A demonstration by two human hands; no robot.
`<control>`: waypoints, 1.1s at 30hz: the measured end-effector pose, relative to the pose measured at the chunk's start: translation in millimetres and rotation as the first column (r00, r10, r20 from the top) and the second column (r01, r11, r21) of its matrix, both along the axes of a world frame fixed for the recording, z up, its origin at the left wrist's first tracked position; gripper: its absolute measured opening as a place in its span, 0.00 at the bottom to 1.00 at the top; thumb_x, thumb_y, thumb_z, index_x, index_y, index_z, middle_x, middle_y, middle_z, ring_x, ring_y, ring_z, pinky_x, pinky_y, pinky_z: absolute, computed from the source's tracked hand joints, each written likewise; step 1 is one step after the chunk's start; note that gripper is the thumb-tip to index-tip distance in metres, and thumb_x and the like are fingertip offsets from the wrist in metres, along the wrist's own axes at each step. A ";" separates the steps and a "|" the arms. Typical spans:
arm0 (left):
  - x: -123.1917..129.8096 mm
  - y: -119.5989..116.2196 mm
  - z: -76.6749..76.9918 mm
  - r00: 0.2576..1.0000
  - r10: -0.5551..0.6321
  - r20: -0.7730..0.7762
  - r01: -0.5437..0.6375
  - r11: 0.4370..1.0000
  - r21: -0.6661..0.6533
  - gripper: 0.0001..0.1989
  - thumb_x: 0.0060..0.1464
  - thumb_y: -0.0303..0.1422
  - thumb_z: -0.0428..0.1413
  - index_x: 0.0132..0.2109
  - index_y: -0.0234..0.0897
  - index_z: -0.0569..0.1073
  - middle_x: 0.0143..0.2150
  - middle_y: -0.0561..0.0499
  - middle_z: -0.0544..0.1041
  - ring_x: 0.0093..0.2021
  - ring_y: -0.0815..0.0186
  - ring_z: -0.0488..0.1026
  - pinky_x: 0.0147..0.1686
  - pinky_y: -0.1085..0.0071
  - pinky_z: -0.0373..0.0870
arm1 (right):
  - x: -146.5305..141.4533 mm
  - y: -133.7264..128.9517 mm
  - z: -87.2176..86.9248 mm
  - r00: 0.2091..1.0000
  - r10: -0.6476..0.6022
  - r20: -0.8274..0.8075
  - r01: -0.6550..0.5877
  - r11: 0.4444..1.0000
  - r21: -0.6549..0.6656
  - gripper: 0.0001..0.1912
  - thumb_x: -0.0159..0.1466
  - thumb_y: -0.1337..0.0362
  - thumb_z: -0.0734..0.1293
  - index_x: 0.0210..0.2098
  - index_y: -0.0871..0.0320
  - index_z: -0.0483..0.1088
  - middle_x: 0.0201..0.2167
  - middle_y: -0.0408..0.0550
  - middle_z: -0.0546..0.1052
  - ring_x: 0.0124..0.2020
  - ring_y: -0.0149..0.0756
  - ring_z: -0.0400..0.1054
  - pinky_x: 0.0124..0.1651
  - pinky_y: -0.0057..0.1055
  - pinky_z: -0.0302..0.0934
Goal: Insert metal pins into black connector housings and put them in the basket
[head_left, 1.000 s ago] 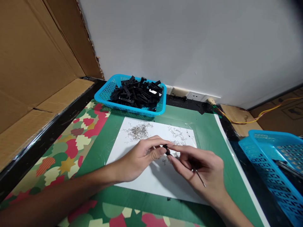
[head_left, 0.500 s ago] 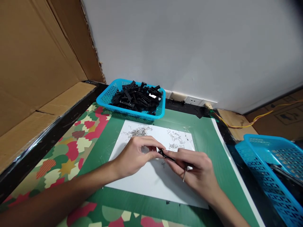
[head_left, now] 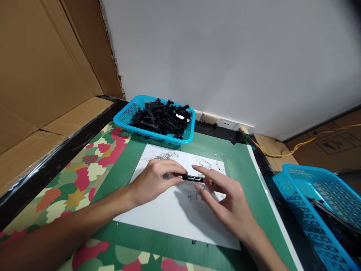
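My left grip pinches one end of the black piece above the white sheet, presumably to steady it; at its 4 o'clock, my right grip has thumb and forefinger parted, perhaps giving it room; the blue basket sits towards 11 o'clock

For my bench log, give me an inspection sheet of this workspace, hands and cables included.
Surface: white sheet on green mat.
Work items: black part; thin wiry pieces scattered on the sheet; black pieces heaped in far blue basket.
Clutter: small dark bits by the sheet's near edge.
Hands: left hand pinches the black part; right hand open near the part's other end, contact unclear.
Cables: yellow and reddish wires from a plug at the wall.
Surroundings: cardboard at left; second blue basket at right.
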State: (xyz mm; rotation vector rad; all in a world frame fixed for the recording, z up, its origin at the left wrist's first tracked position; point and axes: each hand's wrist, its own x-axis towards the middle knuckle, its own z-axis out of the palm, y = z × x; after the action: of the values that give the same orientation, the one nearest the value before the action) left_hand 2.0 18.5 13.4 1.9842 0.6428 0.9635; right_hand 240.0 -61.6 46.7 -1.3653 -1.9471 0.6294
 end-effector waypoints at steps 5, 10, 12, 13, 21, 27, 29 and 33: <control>-0.3 1.6 -4.5 0.995 0.001 -0.095 0.016 0.984 0.177 0.07 0.67 0.27 0.61 0.50 0.35 0.83 0.45 0.45 0.86 0.46 0.59 0.81 0.47 0.64 0.75 | 3.6 1.8 5.6 0.998 -0.045 -0.035 0.048 0.995 0.091 0.12 0.77 0.65 0.62 0.49 0.53 0.79 0.42 0.50 0.70 0.43 0.40 0.69 0.46 0.37 0.65; 1.6 1.2 -7.9 0.983 0.080 -0.164 -0.033 0.962 0.270 0.08 0.68 0.27 0.59 0.49 0.36 0.84 0.40 0.45 0.84 0.43 0.58 0.79 0.43 0.63 0.74 | 2.0 11.6 16.9 0.987 -0.004 0.163 -0.009 0.997 0.080 0.17 0.79 0.64 0.58 0.60 0.49 0.75 0.51 0.55 0.70 0.48 0.44 0.71 0.49 0.41 0.68; 1.4 1.1 -9.1 0.975 0.100 -0.197 -0.033 0.948 0.315 0.09 0.69 0.26 0.58 0.47 0.35 0.84 0.39 0.45 0.83 0.43 0.58 0.78 0.42 0.64 0.74 | 0.4 17.8 22.6 0.970 -0.001 0.243 -0.022 0.996 0.089 0.17 0.79 0.63 0.59 0.59 0.50 0.76 0.50 0.55 0.71 0.46 0.43 0.72 0.46 0.40 0.68; 1.1 1.1 -9.8 0.971 0.107 -0.215 -0.030 0.942 0.333 0.09 0.69 0.26 0.57 0.46 0.35 0.83 0.38 0.45 0.82 0.42 0.58 0.78 0.42 0.64 0.74 | -0.4 21.1 24.9 0.966 -0.002 0.260 -0.021 0.996 0.085 0.16 0.79 0.63 0.59 0.57 0.51 0.77 0.49 0.55 0.73 0.44 0.42 0.73 0.45 0.38 0.67; 1.0 -1.0 -15.0 0.946 0.126 -0.300 0.017 0.902 0.432 0.12 0.70 0.22 0.53 0.45 0.31 0.82 0.41 0.42 0.81 0.46 0.57 0.77 0.46 0.62 0.77 | -16.2 38.6 19.8 0.994 -0.074 0.081 0.077 0.996 -0.034 0.19 0.77 0.53 0.64 0.37 0.57 0.79 0.36 0.49 0.83 0.34 0.39 0.75 0.37 0.30 0.63; 1.8 -1.7 -16.9 0.939 0.135 -0.317 0.027 0.889 0.458 0.12 0.70 0.21 0.52 0.46 0.32 0.82 0.41 0.43 0.80 0.47 0.57 0.76 0.45 0.64 0.76 | -24.0 36.4 9.1 0.989 -0.107 0.101 0.118 0.988 -0.102 0.25 0.78 0.51 0.62 0.33 0.59 0.79 0.25 0.45 0.79 0.22 0.31 0.62 0.28 0.29 0.54; 1.9 -1.7 -16.8 0.938 0.136 -0.319 0.029 0.885 0.464 0.12 0.70 0.21 0.52 0.46 0.32 0.82 0.40 0.44 0.80 0.46 0.58 0.76 0.43 0.64 0.76 | -25.5 36.1 8.7 0.991 -0.095 0.097 0.105 0.988 -0.110 0.23 0.78 0.53 0.62 0.33 0.59 0.78 0.27 0.45 0.80 0.23 0.31 0.64 0.30 0.29 0.56; 2.3 -1.6 -16.4 0.944 0.145 -0.295 0.007 0.889 0.458 0.11 0.70 0.21 0.54 0.45 0.32 0.82 0.38 0.46 0.80 0.44 0.60 0.77 0.42 0.66 0.76 | -28.5 37.6 7.8 0.995 -0.072 0.073 0.079 0.991 -0.106 0.21 0.78 0.55 0.63 0.34 0.58 0.78 0.29 0.45 0.81 0.26 0.31 0.66 0.33 0.28 0.58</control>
State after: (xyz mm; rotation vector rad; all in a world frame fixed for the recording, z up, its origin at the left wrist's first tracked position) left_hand 4.3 16.9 -3.0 2.5900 0.7183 0.8960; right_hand 211.5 -24.0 54.4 -1.5392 -1.9291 0.6690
